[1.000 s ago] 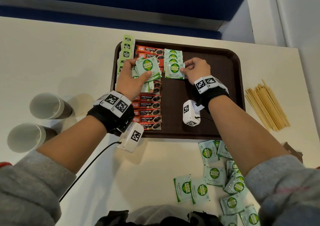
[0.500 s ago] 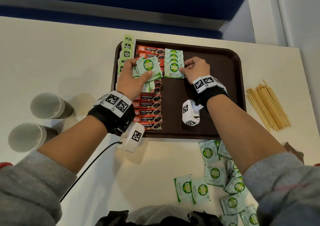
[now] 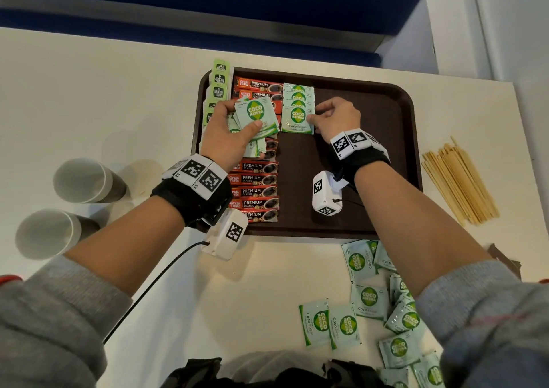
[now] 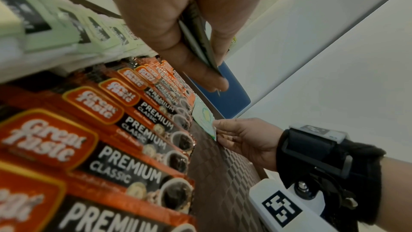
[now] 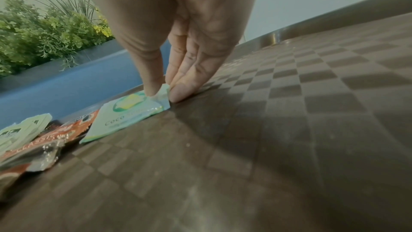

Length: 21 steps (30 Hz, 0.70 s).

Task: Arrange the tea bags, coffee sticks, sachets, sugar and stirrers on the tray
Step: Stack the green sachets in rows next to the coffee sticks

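Sugar packets going onto the tray (image 3: 398, 126)
Left hand (image 3: 225, 138) grips spare packets (image 3: 255, 114); right hand (image 3: 335, 117) pinches the placed packet (image 3: 298, 119) beside the coffee sticks (image 3: 255, 184).

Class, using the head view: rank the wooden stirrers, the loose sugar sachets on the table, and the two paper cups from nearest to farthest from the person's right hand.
From the right hand:
1. Wooden stirrers, on the table right of the tray.
2. Loose sugar sachets, on the table below the tray, near the person.
3. Paper cups, far left of the tray.
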Motion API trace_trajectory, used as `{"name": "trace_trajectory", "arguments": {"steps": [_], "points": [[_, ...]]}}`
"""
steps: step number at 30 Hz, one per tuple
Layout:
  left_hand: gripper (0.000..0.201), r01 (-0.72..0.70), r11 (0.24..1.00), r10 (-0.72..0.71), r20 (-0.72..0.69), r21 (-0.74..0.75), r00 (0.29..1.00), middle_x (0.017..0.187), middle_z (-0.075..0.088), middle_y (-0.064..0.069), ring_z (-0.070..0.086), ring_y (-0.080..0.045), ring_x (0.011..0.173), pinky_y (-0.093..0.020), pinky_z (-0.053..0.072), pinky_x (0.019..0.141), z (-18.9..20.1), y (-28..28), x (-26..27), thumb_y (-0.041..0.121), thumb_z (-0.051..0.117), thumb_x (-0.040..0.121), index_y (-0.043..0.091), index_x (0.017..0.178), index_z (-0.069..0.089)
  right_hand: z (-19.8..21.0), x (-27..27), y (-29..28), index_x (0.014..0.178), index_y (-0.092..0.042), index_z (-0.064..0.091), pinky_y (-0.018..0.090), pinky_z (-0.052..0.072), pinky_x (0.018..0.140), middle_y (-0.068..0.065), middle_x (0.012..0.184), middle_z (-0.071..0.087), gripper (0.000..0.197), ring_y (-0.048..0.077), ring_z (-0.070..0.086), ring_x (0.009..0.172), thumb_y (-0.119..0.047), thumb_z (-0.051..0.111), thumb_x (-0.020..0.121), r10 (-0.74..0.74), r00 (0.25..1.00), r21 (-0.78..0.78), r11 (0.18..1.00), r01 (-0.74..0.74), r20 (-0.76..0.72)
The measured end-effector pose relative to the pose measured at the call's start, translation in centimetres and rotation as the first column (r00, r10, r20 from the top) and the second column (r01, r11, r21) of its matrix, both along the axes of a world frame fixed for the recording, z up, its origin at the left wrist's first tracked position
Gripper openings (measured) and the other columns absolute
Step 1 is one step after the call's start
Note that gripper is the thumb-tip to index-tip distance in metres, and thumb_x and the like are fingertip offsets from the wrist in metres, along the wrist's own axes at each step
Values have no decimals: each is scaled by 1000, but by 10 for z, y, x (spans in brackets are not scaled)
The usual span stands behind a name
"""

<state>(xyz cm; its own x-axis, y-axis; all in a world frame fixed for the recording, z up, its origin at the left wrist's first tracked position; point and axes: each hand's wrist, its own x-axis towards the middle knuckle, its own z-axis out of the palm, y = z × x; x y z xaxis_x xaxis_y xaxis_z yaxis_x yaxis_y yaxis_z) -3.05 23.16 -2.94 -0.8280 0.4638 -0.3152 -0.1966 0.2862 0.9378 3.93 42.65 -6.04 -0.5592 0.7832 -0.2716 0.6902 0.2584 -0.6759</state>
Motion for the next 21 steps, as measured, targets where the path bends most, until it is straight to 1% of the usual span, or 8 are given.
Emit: {"name": "trace_trajectory", "arguments": {"steps": [4, 6, 9, 12, 14, 15, 19, 21], "points": [[34, 6, 1000, -6, 15, -2, 1000, 117, 64, -7, 67, -27, 100, -54, 54, 85, 2, 0, 2, 16, 71, 84, 22, 105, 45, 6, 3, -2, 94, -16, 64, 29, 55, 79, 2, 87, 68, 21, 15, 66, 81, -29, 73, 80, 26, 1000, 62, 998, -25, -8], [35, 9, 1000, -9, 1, -15, 1000, 117, 64, -6, 66, -25, 101, -51, 54, 86, 3, 1, 3, 17, 72, 83, 21, 106, 46, 14, 3, -7, 97, -15, 66, 26, 53, 76, 2, 90, 68, 25, 13, 65, 81, -35, 70, 82, 58, 998, 77, 996, -54, -41], [38, 26, 999, -27, -33, -30, 999, 117, 63, -6, 66, -21, 102, -45, 55, 87, 5, 3, 5, 19, 74, 82, 19, 108, 45, 30, 1, -20, 97, -14, 68, 24, 56, 71, 4, 87, 70, 34, 13, 69, 75, -45, 64, 85, 190, 971, -8, 981, -193, -146], [43, 43, 999, -44, -48, -25, 998, 117, 64, -6, 66, -22, 101, -47, 54, 88, 7, 2, 7, 26, 77, 76, 22, 106, 47, 43, -2, -31, 91, -15, 66, 20, 55, 62, 4, 84, 68, 24, 11, 67, 71, -37, 68, 83, 312, 919, -171, 918, -357, -240], [43, 50, 998, -52, -56, -39, 997, 116, 64, -6, 65, -23, 102, -47, 54, 88, 7, 1, 8, 25, 78, 77, 22, 107, 47, 44, -4, -33, 85, -19, 64, 19, 53, 60, 1, 79, 68, 15, 10, 66, 68, -29, 74, 79, 364, 894, -207, 883, -421, -263], [43, 50, 998, -52, -60, -41, 997, 117, 64, -6, 65, -23, 102, -46, 54, 89, 6, 1, 7, 24, 78, 77, 21, 107, 46, 45, -4, -33, 84, -20, 63, 20, 52, 59, 1, 78, 67, 15, 10, 65, 68, -26, 76, 77, 375, 888, -213, 875, -434, -267], [44, 65, 997, -67, -87, -33, 994, 119, 62, -6, 63, -21, 106, -43, 53, 91, 3, -1, 5, 22, 78, 77, 23, 104, 45, 45, -2, -31, 79, -18, 61, 23, 55, 61, 12, 88, 70, 13, 19, 67, 76, -19, 75, 78, 381, 876, -246, 856, -455, -295], [41, 75, 997, -78, -105, -28, 991, 120, 60, -6, 61, -21, 109, -44, 52, 92, 2, -2, 4, 20, 78, 77, 26, 100, 45, 44, 0, -29, 77, -18, 59, 22, 55, 60, 7, 84, 69, 14, 19, 68, 76, -16, 72, 80, 373, 879, -259, 854, -451, -297]]}}
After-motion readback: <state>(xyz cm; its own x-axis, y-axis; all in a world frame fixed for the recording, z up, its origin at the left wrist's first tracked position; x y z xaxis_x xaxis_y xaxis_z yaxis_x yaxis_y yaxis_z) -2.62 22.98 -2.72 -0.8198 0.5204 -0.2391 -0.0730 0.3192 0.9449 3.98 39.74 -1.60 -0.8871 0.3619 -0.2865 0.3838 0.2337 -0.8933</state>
